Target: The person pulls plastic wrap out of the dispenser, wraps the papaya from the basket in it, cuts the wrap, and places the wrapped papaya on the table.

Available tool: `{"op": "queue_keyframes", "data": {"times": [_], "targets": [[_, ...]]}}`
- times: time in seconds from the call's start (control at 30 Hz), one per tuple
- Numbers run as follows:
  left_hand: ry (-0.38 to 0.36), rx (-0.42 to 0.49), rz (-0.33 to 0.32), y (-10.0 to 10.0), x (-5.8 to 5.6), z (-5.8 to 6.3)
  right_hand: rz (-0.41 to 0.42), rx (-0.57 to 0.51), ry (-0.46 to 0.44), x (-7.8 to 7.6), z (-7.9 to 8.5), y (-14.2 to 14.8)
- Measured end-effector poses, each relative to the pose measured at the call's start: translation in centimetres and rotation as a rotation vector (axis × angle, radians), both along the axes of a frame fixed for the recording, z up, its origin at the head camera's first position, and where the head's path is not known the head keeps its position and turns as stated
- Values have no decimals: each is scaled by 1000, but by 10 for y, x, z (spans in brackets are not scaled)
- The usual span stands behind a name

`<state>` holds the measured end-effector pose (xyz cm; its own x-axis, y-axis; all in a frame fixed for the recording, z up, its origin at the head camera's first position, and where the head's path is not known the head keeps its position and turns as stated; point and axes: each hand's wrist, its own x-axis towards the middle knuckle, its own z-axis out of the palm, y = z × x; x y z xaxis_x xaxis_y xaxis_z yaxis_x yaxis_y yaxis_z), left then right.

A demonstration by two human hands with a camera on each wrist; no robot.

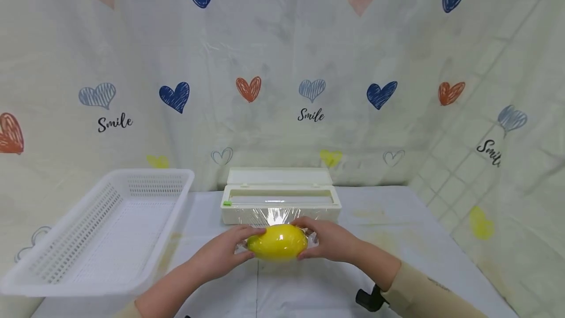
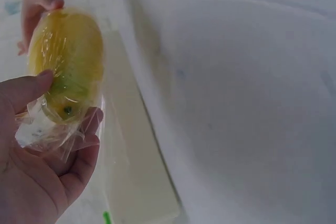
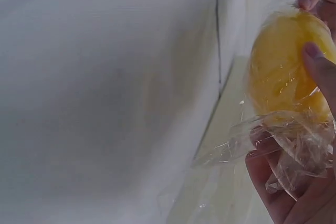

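Observation:
A yellow mango (image 1: 278, 243), greenish at its stem end, is wrapped in clear cling film (image 3: 294, 129) and held up between both hands, over the near side of the table. My left hand (image 1: 229, 251) grips its left end, thumb on top and fingers below. At the other end my right hand (image 1: 331, 241) pinches the fruit and the gathered film. Loose, crumpled film bunches at both ends in the wrist views. Just behind the mango stands a white cling film dispenser (image 1: 328, 214), lid raised, with shiny film over its front.
To the left lies a white plastic basket (image 1: 172, 229) with perforated sides. A white cloth (image 1: 379, 239) covers the table. Behind it hangs a pale curtain (image 1: 273, 33) printed with hearts. Near the right sleeve shows a black wrist-camera part (image 1: 370, 300).

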<state>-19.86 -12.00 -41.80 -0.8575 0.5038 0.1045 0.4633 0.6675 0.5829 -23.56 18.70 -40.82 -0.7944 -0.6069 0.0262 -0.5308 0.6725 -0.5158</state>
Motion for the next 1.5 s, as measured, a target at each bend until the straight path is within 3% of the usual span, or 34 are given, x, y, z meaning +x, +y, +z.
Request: {"op": "queue_keyframes", "data": {"times": [0.27, 0.47, 0.6, 0.9, 1.3, 1.4, 1.5], "targets": [[-47, -25, 11, 2, -20, -33, -28, 40, -15, -11, -27, -6], [-107, 1, 23, 3, -33, -44, -17, 45, 9, -16, -35, -7], [-155, 12, 50, 2, -36, -43, -19, 55, 11, -18, -34, -8], [-176, -11, 44, 1, -34, -44, -78, 46, -39, -17, -32, -5], [-126, 4, 37, -5, -29, -42, -75, 37, -22, -13, -29, 2], [-120, 39, 64, -7, -28, -41, -84, 31, -27, -12, -27, 4], [-99, 101, 152, -8, -27, -39, -87, 36, -20, -12, -25, 6]]}}
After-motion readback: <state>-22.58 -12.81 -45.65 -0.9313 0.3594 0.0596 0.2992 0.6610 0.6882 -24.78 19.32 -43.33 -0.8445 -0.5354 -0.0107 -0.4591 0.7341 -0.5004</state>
